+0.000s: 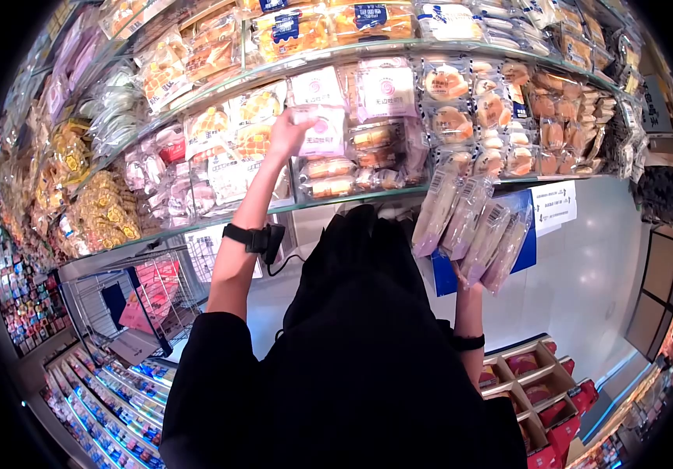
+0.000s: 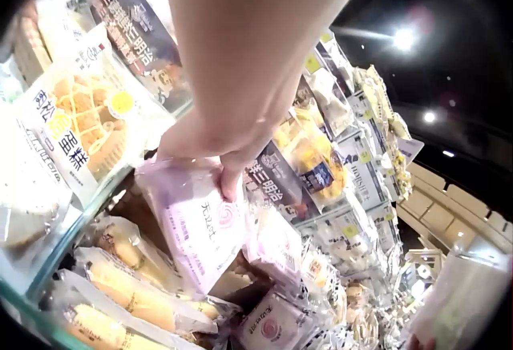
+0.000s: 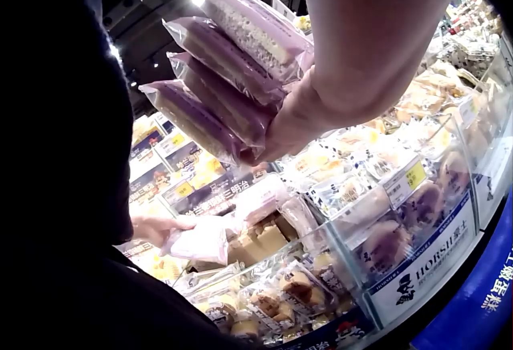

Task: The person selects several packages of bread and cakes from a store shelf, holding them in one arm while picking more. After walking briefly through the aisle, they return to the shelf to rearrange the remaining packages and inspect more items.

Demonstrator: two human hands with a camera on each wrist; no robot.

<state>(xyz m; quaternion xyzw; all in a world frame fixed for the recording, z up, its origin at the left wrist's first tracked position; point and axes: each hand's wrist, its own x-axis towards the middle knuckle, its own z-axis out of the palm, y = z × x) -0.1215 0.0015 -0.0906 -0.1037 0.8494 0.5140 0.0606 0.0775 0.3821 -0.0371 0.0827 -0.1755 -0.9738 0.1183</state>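
Note:
My left hand [image 1: 286, 134] reaches into a shelf bin and pinches a flat purple-and-white snack packet [image 1: 324, 134]. Seen from the left wrist, the thumb lies over the printed face of this packet [image 2: 200, 218], which tilts above long bread rolls [image 2: 132, 286] in clear wrap. Similar purple packets [image 1: 385, 94] lie beside it. Out to the right, my right hand [image 3: 290, 121] grips several wrapped purple packets [image 3: 220, 65] side by side, like a fan. In the head view these held packets [image 1: 473, 230] hide most of that hand.
Glass-edged shelves [image 1: 352, 197] carry wrapped cakes, with round buns [image 1: 452, 121] right of the purple packets. A wire cart [image 1: 129, 305] stands at lower left. Divided boxes with red packs [image 1: 535, 383] stand at lower right. A blue board [image 1: 520, 270] shows behind the right hand's packets.

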